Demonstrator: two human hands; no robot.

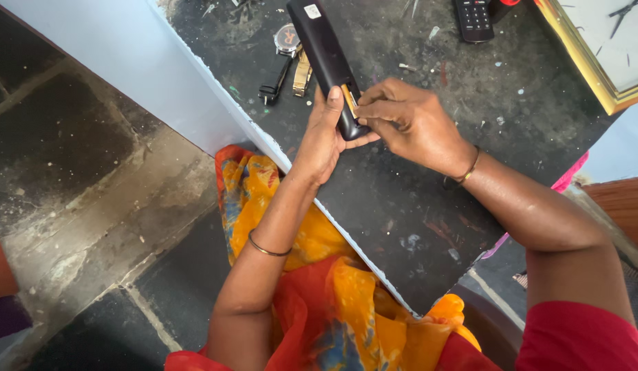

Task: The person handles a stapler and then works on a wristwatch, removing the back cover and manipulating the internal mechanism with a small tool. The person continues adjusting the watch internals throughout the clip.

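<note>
— What did the left hand [324,141] hold?
— It cupped the black remote's [326,58] lower end above the dark worktop [401,199].
— And the right hand [408,124]?
— Its fingertips pinched at the remote's open slot. Wristwatches [286,58] lay beyond.

Dark scuffed worktop [415,206], pale blue edge, grey stone floor [92,178], daylight

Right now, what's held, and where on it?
Left hand grips the long black remote-like device at its near end; right hand fingertips pinch at its open slot there.
</note>
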